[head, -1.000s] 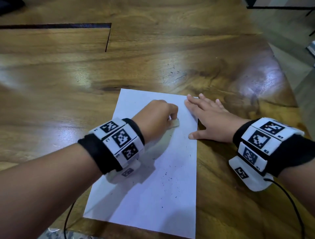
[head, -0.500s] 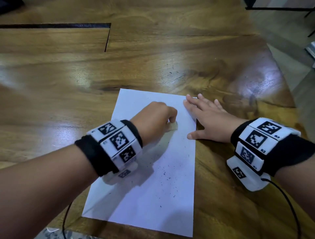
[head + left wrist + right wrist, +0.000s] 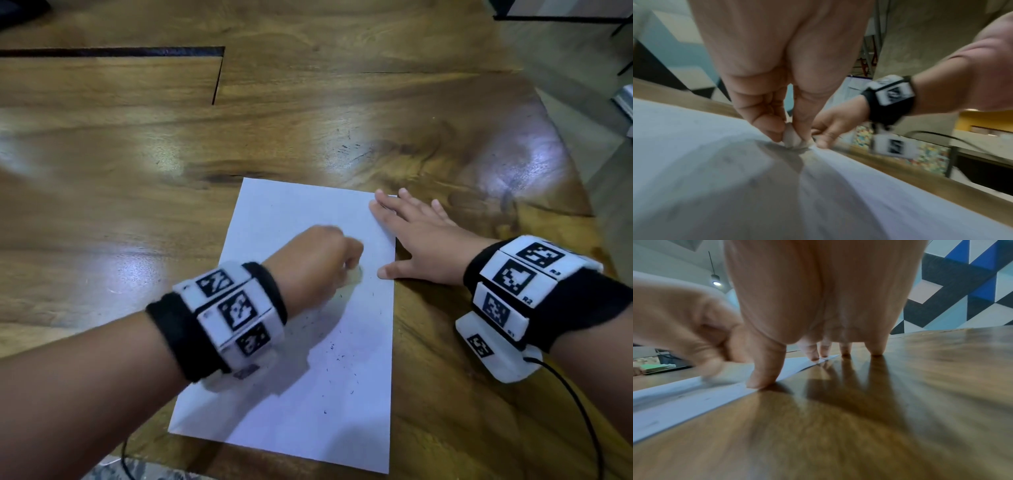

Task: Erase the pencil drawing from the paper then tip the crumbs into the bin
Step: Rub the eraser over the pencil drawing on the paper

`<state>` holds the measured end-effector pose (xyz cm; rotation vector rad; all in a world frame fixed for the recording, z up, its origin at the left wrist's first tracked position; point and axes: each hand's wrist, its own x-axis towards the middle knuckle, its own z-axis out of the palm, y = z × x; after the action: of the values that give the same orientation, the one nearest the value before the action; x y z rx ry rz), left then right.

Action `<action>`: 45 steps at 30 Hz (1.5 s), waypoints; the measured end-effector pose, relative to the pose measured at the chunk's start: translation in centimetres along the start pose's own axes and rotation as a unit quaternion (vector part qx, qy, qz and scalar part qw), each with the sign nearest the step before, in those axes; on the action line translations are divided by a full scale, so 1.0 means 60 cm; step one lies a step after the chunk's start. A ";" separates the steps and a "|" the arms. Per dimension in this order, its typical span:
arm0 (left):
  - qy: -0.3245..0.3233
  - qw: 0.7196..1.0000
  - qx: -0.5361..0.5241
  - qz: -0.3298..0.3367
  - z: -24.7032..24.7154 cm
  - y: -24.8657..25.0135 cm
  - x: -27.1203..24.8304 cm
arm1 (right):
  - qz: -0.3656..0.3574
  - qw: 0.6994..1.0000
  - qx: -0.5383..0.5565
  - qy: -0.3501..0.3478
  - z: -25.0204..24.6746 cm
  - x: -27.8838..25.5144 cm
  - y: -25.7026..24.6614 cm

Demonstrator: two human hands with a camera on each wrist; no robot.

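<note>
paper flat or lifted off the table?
Flat: the paper lies spread on the table, right hand pressing its edge.

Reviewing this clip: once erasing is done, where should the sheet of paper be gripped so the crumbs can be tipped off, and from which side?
Judging by its pose, pinch the paper at its two long edges, one of the hands from each side, and bow it slightly. It lies flat on the table, with crumbs scattered over its near half, so a shallow trough would probably keep them on.

A glossy wooden table [image 3: 308, 113] bears one white paper [image 3: 294, 404] flat.
</note>
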<state>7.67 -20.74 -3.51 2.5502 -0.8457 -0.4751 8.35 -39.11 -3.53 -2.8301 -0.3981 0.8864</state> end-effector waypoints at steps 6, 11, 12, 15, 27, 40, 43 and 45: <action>-0.132 0.988 -0.030 0.069 0.015 0.010 -0.084 | -0.003 1.000 0.007 0.002 0.000 -0.001 0.001; -0.031 0.999 0.015 0.004 -0.009 0.011 -0.004 | -0.002 1.000 0.009 0.004 0.001 0.001 0.001; -0.027 0.999 0.024 -0.006 -0.007 0.013 -0.002 | -0.003 1.000 0.008 0.004 0.001 0.001 0.001; -0.072 0.996 0.027 0.038 0.007 0.025 -0.041 | -0.004 1.000 0.007 0.004 0.001 0.003 0.001; 0.013 1.000 0.010 0.011 -0.002 -0.007 -0.007 | -0.004 1.000 0.027 0.013 0.002 0.004 0.003; 0.047 0.998 -0.006 -0.032 -0.020 -0.043 -0.022 | -0.001 0.999 0.035 0.016 0.005 0.004 0.002; 0.021 0.999 -0.026 -0.007 -0.010 -0.042 -0.057 | -0.001 0.999 0.041 0.022 0.005 0.005 0.002; -0.032 0.998 -0.043 0.024 -0.007 -0.036 -0.089 | -0.001 0.999 0.041 0.023 0.005 0.004 0.002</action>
<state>4.86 -15.70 -3.17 2.4413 -0.8880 -0.5689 8.40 -39.12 -3.94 -2.7681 -0.3511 0.8155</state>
